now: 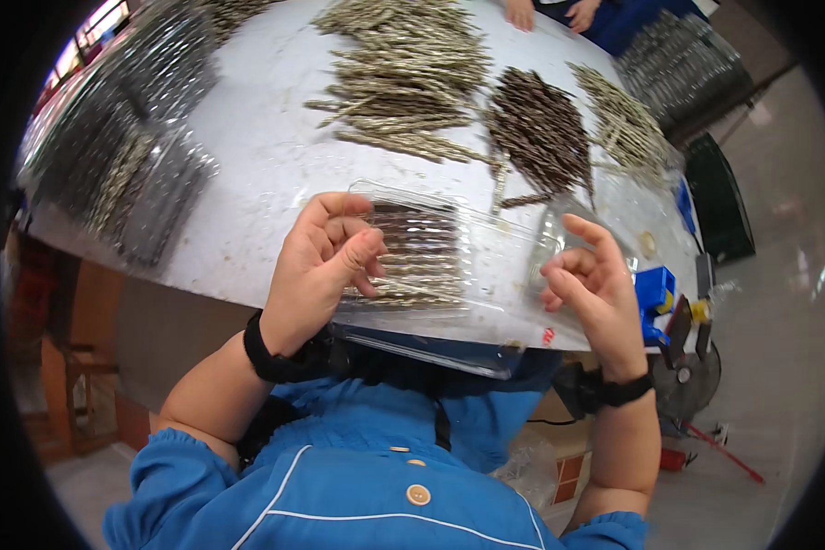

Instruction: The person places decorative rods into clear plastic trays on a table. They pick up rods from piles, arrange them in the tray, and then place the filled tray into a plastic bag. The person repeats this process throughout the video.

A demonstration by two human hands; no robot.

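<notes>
A clear plastic clamshell tray (423, 254) lies at the table's near edge, holding dark brown twisted sticks (412, 227) in its far part and pale gold ones (419, 282) in its near part. Its transparent lid (433, 350) hangs over the edge toward me. At the tray's left side is my left hand (337, 251), fingers curled; whether it grips the thin plastic cannot be told. To the right, my right hand (588, 282) is raised with bent, parted fingers and nothing visible between them.
Loose gold sticks (412, 75) and a dark pile (540, 130) lie beyond the tray, more gold ones (622, 124) farther right. Filled clear packs (144, 82) are stacked left. A blue tape dispenser (653, 302) stands at the right edge. A co-worker's hands (550, 14) show at the far side.
</notes>
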